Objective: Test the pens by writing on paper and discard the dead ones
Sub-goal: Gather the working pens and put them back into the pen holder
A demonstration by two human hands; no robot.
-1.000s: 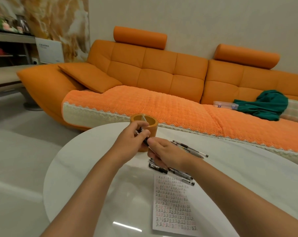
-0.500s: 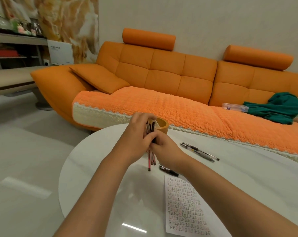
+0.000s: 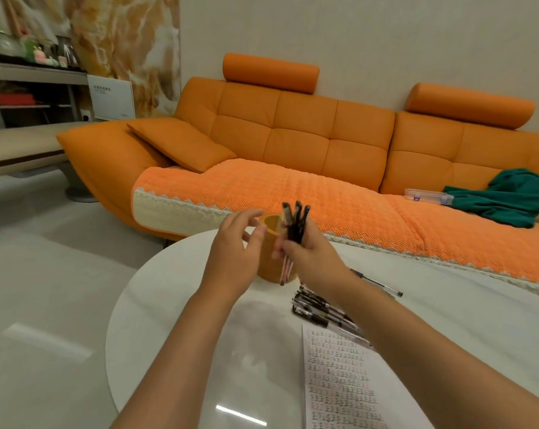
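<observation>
- Near the far edge of the counter [image 3: 169,305] stands an orange cup [image 3: 269,246], with bare surface to its left.
- Right hand [image 3: 311,258] grips a pen bundle [image 3: 296,224] beside the cup, nearly upright (caps up).
- Left hand [image 3: 234,246] is loose-fingered, holding nothing.

Round white glossy table [image 3: 175,305]. Far centre: orange cylindrical holder [image 3: 268,270], upright. Nearer, to its right: pile of dark pens [image 3: 317,308], touching the written sheet of paper [image 3: 339,382]. Further right: apparently two clear pens [image 3: 382,286].

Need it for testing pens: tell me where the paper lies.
The paper lies on the white table, low and right of centre in the head view, its far edge at the pile of pens.
</observation>
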